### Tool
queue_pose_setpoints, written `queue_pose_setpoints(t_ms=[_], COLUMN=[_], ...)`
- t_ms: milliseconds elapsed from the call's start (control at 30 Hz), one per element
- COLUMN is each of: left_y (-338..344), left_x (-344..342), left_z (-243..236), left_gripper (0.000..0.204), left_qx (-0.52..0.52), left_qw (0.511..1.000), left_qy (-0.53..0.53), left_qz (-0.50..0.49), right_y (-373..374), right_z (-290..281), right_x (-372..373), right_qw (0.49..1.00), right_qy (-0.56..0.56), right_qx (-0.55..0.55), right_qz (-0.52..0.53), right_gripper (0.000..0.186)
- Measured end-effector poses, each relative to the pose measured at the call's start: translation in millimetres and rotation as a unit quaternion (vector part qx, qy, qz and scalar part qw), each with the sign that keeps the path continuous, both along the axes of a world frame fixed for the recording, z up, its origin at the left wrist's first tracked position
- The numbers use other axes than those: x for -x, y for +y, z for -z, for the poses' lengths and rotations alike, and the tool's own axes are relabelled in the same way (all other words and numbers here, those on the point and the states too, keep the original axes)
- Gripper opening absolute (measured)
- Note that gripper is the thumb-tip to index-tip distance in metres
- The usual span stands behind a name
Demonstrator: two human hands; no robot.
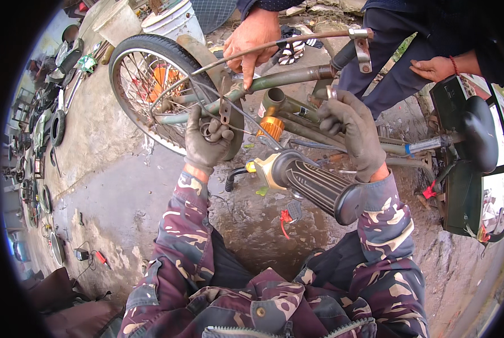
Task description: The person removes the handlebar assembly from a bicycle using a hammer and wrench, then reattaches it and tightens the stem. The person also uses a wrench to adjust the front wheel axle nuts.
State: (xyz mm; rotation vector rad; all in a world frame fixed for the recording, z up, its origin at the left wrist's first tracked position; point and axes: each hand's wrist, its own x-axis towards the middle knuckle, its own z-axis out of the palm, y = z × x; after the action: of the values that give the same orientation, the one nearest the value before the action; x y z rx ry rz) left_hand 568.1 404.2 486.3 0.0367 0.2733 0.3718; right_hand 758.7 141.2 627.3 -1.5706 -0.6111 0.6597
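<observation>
Reaches up from the lower edge in camouflage sleeves (184, 225), past a black handlebar grip (322, 185) slanting between the forearms, rounded end aimed toward the lower right. Curls the gloved left hand (209, 141) round thin metal rings (209, 130), just below the greenish bicycle fork (291, 78). Pinches a small metal part (331, 93) between thumb and fingers of the gloved right hand (353, 127), raised to the right of the open head tube (274, 97); cannot tell the part's exact kind. Beyond both, shows the fork lying on its side, apart from the head tube, long axis running left to right and climbing slightly, legs pointing left to the spoked front wheel (164, 45), bare steerer tube pointing right. Farther up, includes a co-worker's hand (252, 42), index finger extended down onto the fork's crown. Farthest back, takes in a white bucket (176, 25) beyond the wheel.
</observation>
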Motion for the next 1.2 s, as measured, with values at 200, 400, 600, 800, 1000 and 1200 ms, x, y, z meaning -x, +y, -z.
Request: queue_pose_setpoints(t_ms=[200,400,600,800,1000,1200], left_y=[-3.3,-4.1,-3.5,-9.0,-18.7,-11.8], left_x=[0.1,-0.6,-0.6,-2.0,-1.5,1.2], left_z=[-0.1,-1.7,0.5,-20.6,-39.2,-24.1], left_gripper=[0.044,0.041,0.037,0.038,0.049,0.037], left_qx=[-0.008,-0.03,-0.022,0.004,0.031,0.014], left_qw=[0.999,0.998,0.998,0.996,0.996,0.999], left_qy=[0.019,0.031,0.041,0.085,0.078,0.036], left_qz=[-0.033,-0.038,-0.048,-0.034,-0.028,-0.012], right_y=[9.8,36.2,56.8,82.3,108.5,93.8], right_z=[-3.5,4.7,-8.0,-26.6,-12.2,-8.2], right_x=[13.7,23.4,21.6,25.3,43.3,42.5], right_qw=[0.953,0.926,0.94,0.94,0.94,0.92], right_qy=[0.191,0.302,-0.012,-0.082,-0.072,0.038], right_qx=[-0.067,-0.085,-0.055,0.127,0.165,0.2], right_qz=[-0.225,-0.21,-0.337,-0.306,-0.291,-0.333], right_gripper=[0.052,0.053,0.05,0.061,0.057,0.042])
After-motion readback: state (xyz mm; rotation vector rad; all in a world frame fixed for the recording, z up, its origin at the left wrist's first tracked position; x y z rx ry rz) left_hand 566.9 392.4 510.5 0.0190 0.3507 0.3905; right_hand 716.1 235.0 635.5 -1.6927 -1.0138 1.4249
